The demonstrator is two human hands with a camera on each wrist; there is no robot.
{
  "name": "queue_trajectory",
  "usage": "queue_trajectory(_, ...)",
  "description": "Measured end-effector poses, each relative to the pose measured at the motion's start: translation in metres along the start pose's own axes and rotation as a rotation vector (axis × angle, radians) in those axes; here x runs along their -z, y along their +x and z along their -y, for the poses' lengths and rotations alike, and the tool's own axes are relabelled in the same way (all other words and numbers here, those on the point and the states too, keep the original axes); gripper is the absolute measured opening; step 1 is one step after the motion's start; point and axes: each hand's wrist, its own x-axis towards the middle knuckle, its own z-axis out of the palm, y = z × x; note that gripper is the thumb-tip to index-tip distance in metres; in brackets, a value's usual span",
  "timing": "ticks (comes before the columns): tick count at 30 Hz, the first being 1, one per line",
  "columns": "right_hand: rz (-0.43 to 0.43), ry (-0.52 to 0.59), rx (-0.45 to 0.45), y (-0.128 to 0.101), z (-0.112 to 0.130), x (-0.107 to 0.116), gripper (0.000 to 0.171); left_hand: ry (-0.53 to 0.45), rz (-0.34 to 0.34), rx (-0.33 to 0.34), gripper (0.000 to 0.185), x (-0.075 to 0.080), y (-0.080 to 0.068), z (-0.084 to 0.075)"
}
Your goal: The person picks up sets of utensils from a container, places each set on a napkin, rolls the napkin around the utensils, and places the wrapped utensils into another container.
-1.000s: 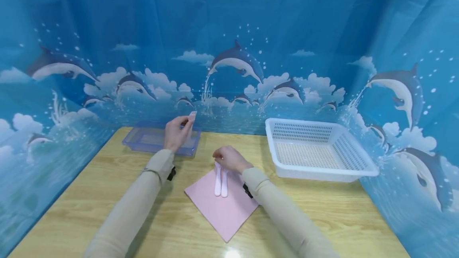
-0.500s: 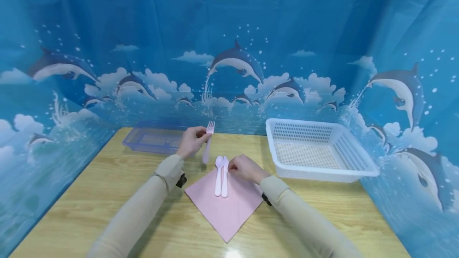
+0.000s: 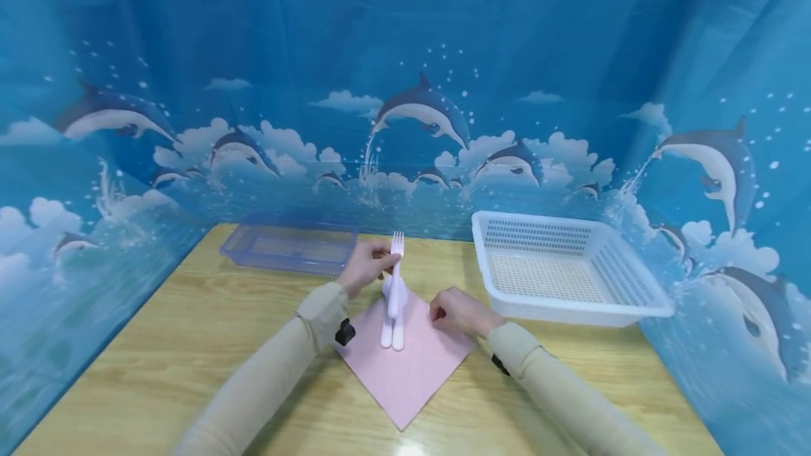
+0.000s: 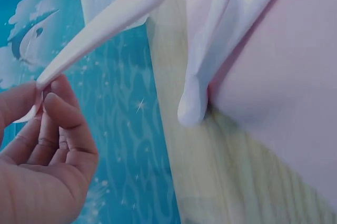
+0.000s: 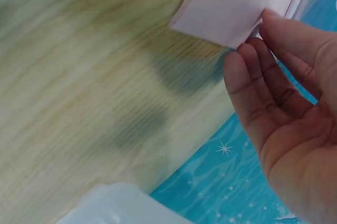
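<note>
My left hand (image 3: 367, 266) pinches a pale pink fork (image 3: 395, 290) near its tines, which point away from me. Its handle hangs above a matching spoon (image 3: 386, 335) and knife (image 3: 398, 340), side by side on a pink napkin (image 3: 408, 385) laid as a diamond. The left wrist view shows thumb and fingertips on the fork (image 4: 100, 32). At the napkin's upper right edge is my right hand (image 3: 465, 314). In the right wrist view, its thumb and fingers pinch the napkin's edge (image 5: 231, 13). The fork hides part of the spoon and knife.
A clear purple tray (image 3: 279, 266) stands at the back left of the wooden table (image 3: 158, 343). At the back right is a white perforated basket (image 3: 557, 307). A blue dolphin-print curtain (image 3: 405, 34) rises behind and along both sides.
My left hand has carried the fork from over the purple tray rightward to above the spoon and knife. My right hand has moved away from those two, along the napkin to the right.
</note>
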Motion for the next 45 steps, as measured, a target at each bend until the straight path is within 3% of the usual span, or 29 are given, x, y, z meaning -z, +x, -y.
queue_trajectory(9,-0.003,0.007,0.024,-0.005,-0.003,0.002,0.005,0.068,0.016,0.042,0.017,-0.022,-0.002,0.003)
queue_trajectory(21,0.009,-0.048,0.027,-0.006,0.004,-0.001,0.009,0.246,0.066,0.188,0.012,-0.045,-0.001,0.010)
queue_trajectory(27,-0.002,-0.047,0.039,-0.006,0.005,0.000,0.011,0.242,0.089,0.142,0.008,-0.045,-0.001,0.016)
queue_trajectory(37,0.001,-0.041,0.043,-0.006,0.008,0.002,0.012,0.469,0.051,0.089,0.007,-0.050,0.001,0.021)
queue_trajectory(45,-0.011,-0.048,0.049,-0.006,0.007,0.001,0.011,0.528,0.049,0.098,0.015,-0.057,0.008,0.024)
